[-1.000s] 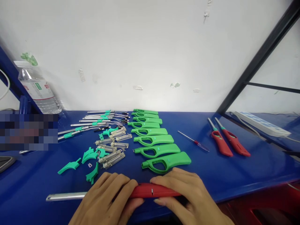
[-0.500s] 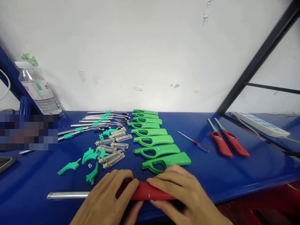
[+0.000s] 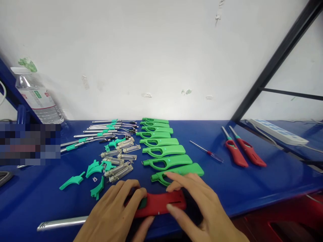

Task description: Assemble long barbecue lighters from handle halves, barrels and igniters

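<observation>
As lighter (image 3: 157, 203) is turning, left hand (image 3: 113, 210) is clasping it.
Behind that grip, right hand (image 3: 203, 205) is half-opening, baring the slot (image 3: 177, 202).

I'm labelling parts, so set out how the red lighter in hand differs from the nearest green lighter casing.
The red lighter has a red body, the green casing a green one. A long metal tube extends from the red lighter; the green casing ends in a short green stub. The left hand grips the red lighter; the green casing lies on the table, partly hidden by the right hand. Both are elongated.
</observation>
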A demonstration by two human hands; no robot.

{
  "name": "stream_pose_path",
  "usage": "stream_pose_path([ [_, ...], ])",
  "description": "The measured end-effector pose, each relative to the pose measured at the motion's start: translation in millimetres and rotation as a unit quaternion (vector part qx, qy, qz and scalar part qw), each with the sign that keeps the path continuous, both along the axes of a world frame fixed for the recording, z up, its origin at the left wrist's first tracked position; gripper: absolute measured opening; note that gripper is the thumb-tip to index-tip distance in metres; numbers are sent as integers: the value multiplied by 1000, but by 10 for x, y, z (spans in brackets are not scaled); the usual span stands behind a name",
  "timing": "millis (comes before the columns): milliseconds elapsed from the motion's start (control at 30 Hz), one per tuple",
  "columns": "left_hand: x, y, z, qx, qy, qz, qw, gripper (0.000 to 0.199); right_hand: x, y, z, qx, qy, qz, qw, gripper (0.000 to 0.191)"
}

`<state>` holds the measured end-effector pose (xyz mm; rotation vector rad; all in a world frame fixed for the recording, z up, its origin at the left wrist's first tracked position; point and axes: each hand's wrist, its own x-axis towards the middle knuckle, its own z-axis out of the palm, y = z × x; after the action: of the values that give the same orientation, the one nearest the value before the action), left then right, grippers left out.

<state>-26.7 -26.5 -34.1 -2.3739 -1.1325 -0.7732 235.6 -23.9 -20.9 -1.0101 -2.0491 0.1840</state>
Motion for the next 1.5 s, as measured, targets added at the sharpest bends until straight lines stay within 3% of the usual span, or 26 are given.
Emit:
stream_pose_path([
  [67,-19,-6,-12,-16,-2,-3,1000,21,5,24,-10,2,34,0,999,41],
  [267,-49,-25,-19,-60,-5,-4,998,20,31,69,-18,15,48,-16,999,37],
  [733,28,41,48,25,-2,7,1000,29,11,40,19,53,81,1,995,30],
  [933,24,60,88,29,27,30,999,62,-31,43,73,87,104,7,991,30],
  [1033,8,118,187,7,10,42,999,70,-33,44,74,91,103,8,990,31],
  [1233,-64,339,340,-79,-61,28,995,67,-28,8,55,91,110,12,990,34],
  [1400,-100,493,280,-218,-105,58,969,66,-13,-1,-14,91,121,8,989,36],
  [1500,-111,532,206,-253,-120,59,958,66,-6,1,-39,86,124,11,989,37],
])
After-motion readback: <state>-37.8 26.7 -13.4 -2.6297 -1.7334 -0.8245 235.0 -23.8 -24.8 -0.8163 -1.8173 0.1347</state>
